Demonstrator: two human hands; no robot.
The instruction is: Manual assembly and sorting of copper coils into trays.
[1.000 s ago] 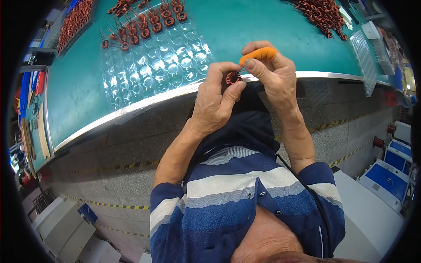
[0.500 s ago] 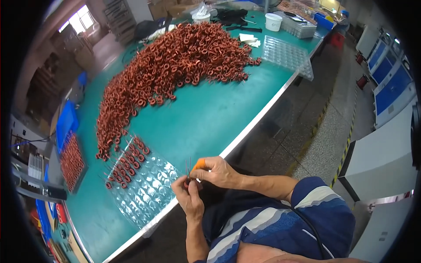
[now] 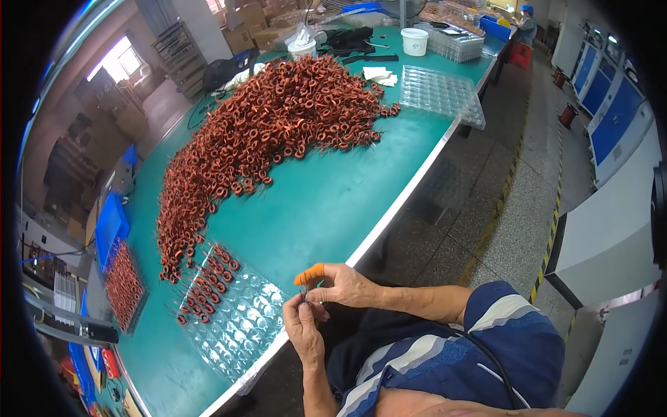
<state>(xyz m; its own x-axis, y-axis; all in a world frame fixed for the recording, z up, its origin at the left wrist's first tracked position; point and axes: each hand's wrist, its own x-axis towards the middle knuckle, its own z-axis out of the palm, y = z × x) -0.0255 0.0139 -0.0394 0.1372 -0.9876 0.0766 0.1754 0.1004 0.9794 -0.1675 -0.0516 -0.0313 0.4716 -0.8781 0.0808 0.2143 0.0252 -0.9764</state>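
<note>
Near the table's front edge my two hands meet. My left hand is closed on a small red ring-shaped coil, which its fingers mostly hide. Thin dark wire leads stick up from the coil. My right hand, an orange finger cot on one finger, is closed at these leads, its thumb against them. Left of my hands lies a clear plastic tray with round pockets. Several rows of red ring coils fill its far left part, leads pointing up and left.
A big heap of red ring coils covers the far part of the green table. Another clear tray lies at the far right edge. A filled tray and a blue bin stand at left. A white tub is at the back.
My right hand's orange-covered finger has lifted and arched over the leads. The coil, seen between my fingers before, is now mostly hidden. The whole view has shifted slightly.
</note>
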